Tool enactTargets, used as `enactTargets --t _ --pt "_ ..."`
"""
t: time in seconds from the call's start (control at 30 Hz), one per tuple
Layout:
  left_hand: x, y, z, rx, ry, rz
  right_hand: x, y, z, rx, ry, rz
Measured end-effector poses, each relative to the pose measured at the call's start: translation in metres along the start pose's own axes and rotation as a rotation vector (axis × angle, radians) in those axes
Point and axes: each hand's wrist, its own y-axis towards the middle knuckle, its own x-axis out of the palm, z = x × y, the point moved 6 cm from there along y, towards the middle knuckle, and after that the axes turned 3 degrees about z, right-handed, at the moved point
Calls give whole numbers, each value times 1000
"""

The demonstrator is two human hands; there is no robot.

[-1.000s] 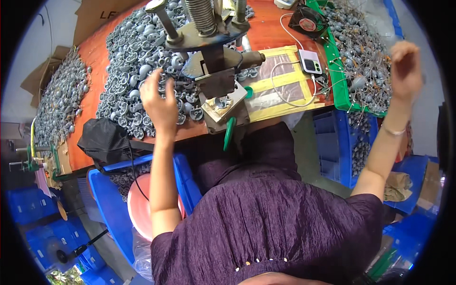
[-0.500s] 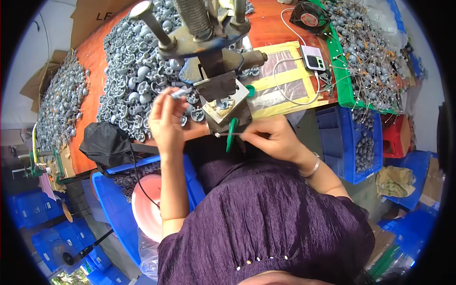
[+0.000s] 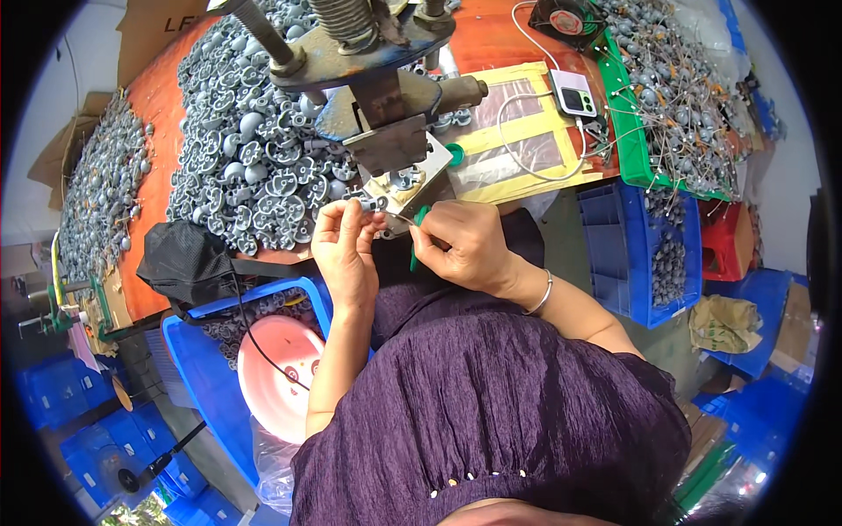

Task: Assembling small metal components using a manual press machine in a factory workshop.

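My left hand pinches a small grey plastic part between thumb and fingertips, just in front of the press. My right hand is closed on a thin metal rod, whose far end meets the grey part. Whether the rod has entered the part is too small to tell. Right behind both hands stands the metal press, with its block under the ram and a grey piece on that block. A green handle-like piece hangs beside my right fingers.
Heaped grey plastic parts cover the orange table left of the press. A green tray of rods with grey balls stands at right. A white device with a cable lies on the taped sheet. Below left, a pink basin sits in a blue bin.
My left hand has come down and right with the grey part, away from the heap. My right hand has moved slightly left and up, and the rod now meets the part.
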Motion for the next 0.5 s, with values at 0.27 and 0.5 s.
enactTargets --t 0.27,0.5 --pt "13 -3 -2 20 39 -73 0 -3 -1 1 40 -18" --pt "13 -13 4 151 181 -33 2 -6 9 200 271 -49"
